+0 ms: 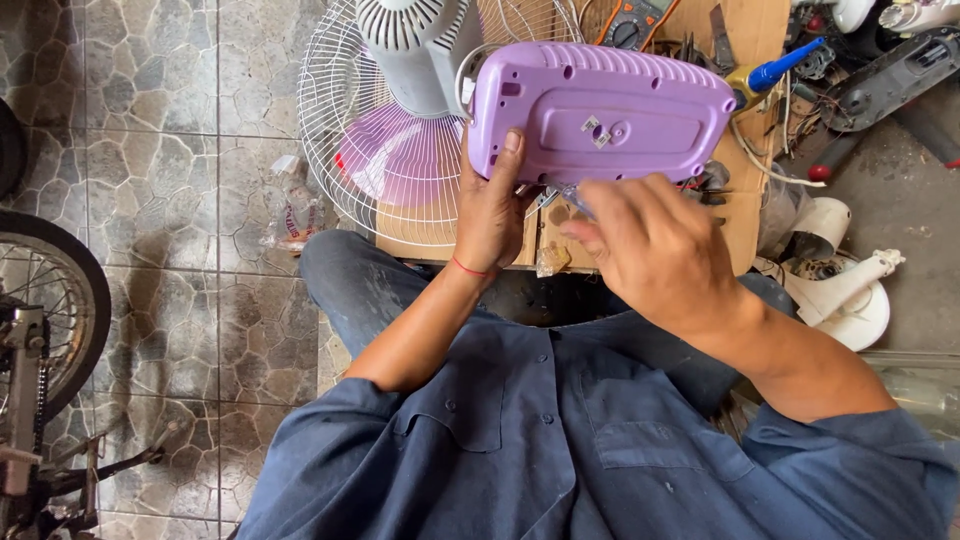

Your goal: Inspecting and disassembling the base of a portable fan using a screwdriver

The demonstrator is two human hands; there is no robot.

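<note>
Both hands are up at the work: left hand grips the lower left edge of the purple plastic housing, thumb pressed flat on its back, holding it up over the wooden board. Right hand sits just under the housing's bottom edge, fingers curled in around something slim and clear; what it pinches I cannot tell from here. Behind the housing stands a fan, its white wire grille tilted, purple blades showing through, grey motor casing on top. A blue-handled screwdriver pokes out at the housing's right end. Down on the stone-patterned floor tiles lies a crumpled clear plastic bottle. Off to the left, a spoked wheel; to the right, white fan stand parts heaped on bare concrete.
</note>
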